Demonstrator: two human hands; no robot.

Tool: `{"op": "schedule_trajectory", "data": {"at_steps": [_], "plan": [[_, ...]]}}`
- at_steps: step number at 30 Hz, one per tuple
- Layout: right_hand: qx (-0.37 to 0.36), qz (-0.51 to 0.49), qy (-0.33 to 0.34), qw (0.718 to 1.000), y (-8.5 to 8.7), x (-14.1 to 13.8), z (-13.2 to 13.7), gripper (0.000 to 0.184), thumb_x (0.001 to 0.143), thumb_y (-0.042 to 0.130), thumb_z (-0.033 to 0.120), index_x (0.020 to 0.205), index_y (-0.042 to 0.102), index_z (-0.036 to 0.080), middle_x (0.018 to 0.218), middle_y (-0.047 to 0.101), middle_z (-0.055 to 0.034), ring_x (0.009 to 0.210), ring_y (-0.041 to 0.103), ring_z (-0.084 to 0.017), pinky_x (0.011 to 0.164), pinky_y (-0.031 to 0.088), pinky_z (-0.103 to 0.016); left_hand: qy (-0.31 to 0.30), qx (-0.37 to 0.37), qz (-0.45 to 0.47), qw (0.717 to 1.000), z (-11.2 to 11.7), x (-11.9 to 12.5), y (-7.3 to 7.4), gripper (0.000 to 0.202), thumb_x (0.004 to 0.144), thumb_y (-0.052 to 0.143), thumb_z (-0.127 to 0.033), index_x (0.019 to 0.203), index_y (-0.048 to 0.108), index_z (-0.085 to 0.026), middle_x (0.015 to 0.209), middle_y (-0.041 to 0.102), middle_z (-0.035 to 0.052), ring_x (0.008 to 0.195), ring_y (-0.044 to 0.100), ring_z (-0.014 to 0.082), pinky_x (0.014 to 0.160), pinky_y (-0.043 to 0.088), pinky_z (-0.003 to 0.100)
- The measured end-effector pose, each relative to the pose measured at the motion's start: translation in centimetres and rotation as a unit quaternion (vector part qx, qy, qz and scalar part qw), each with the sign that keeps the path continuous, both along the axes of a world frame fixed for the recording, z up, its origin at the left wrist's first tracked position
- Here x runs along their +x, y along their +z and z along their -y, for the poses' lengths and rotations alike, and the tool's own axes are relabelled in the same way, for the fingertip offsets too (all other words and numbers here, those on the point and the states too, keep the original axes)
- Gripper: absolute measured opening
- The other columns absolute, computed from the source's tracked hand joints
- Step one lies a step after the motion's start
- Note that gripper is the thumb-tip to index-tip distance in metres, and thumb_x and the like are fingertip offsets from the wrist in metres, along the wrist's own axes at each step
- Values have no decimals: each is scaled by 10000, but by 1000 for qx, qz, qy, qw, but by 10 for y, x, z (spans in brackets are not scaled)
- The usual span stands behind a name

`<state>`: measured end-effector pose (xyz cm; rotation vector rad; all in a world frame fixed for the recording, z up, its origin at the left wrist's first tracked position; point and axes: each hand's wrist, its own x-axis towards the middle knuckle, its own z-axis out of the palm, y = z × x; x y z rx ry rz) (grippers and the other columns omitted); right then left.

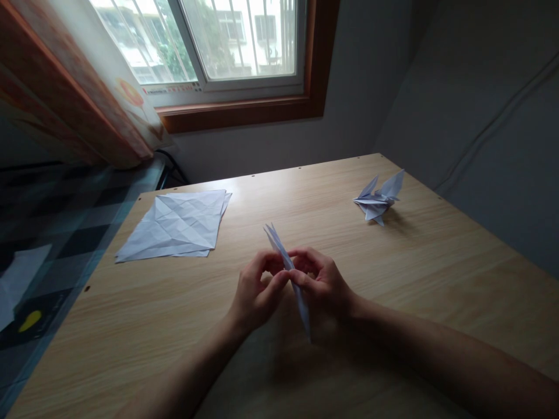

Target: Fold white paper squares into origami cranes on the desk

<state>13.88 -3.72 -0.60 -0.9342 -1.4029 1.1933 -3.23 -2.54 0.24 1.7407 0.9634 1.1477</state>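
Observation:
A narrow, long folded piece of white paper point(279, 244) stands on edge above the wooden table point(414, 279), pointing away from me. My left hand point(257, 291) pinches it from the left, fingers closed on its middle. My right hand point(321, 285) pinches it from the right, fingers curled against the same part. The lower tip of the paper reaches down between my wrists. A finished white paper crane point(379, 198) sits on the table to the far right of my hands.
A small stack of creased white square sheets point(177, 224) lies at the table's far left. A window point(218, 41) and an orange curtain point(78, 99) are behind. A checkered cloth surface point(48, 233) lies left of the table. A grey wall point(480, 116) runs along the right.

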Motion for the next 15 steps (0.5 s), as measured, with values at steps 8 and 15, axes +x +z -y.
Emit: {"op": "schedule_trajectory", "data": {"at_steps": [8, 15], "plan": [[96, 39, 54, 993, 2, 3, 0, 324, 897, 520, 228, 1180, 675, 258, 1020, 597, -65, 959, 576, -202, 785, 516, -338, 33, -129, 175, 976, -6, 4, -6, 262, 758, 747, -315, 848, 538, -185, 717, 608, -30, 640, 575, 110, 602, 445, 213], [117, 72, -33, 990, -4, 2, -1, 395, 803, 465, 44, 1046, 697, 250, 1263, 490, -76, 1018, 568, -183, 810, 542, -336, 46, -185, 232, 954, -13, 0, -6, 313, 745, 724, -268, 939, 486, -207, 745, 652, -25, 650, 619, 133, 602, 474, 239]]}}
